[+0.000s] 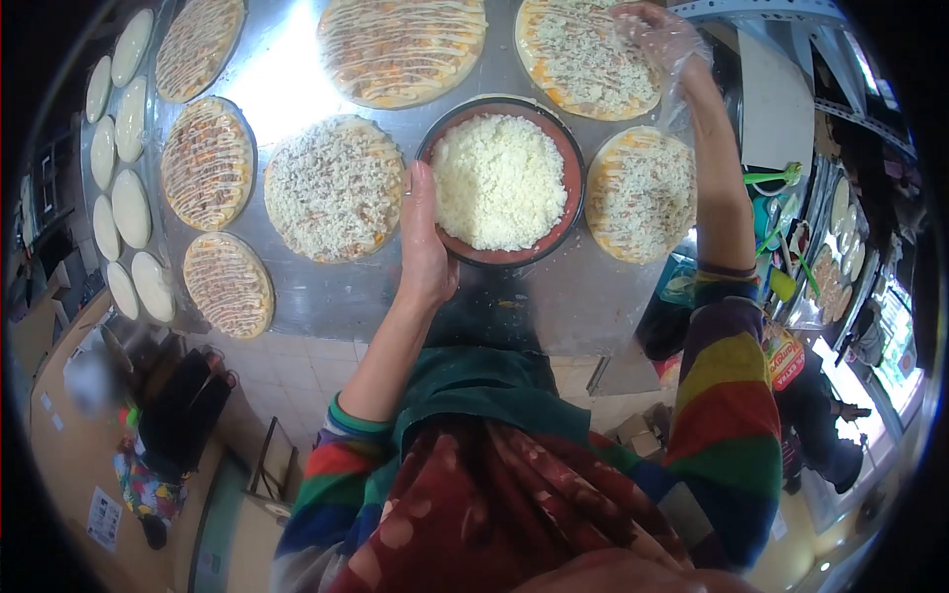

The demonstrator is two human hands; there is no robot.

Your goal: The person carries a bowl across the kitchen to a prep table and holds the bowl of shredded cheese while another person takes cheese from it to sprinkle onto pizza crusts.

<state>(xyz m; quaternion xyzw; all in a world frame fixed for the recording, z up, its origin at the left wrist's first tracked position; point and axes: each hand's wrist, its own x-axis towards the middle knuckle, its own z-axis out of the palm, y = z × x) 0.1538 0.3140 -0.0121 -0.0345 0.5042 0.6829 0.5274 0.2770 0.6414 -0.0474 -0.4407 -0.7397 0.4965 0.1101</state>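
My left hand (pixel 425 237) is wrapped around the left side of a round reddish-brown bowl (pixel 571 178) with a dark rim. White crumbled cheese (pixel 499 178) is heaped in this bowl. In a clear plastic glove, my right hand (pixel 667 40) is over the top right pizza (pixel 583 59), its fingers curved downward and apart. White crumbs cover much of that pizza, and also the pizza to the right of the bowl (pixel 641 193) and the pizza to its left (pixel 331 188). Whether any crumbs are between my right fingers I cannot make out.
On the metal table (pixel 326 301), several more pizzas (pixel 208 163) carry pale sauce stripes without crumbs. Plain dough rounds (pixel 130 208) line the far left. A metal rack (pixel 781 10) stands at the top right. Another person (pixel 163 445) is at the lower left, one more (pixel 820 415) at the right.
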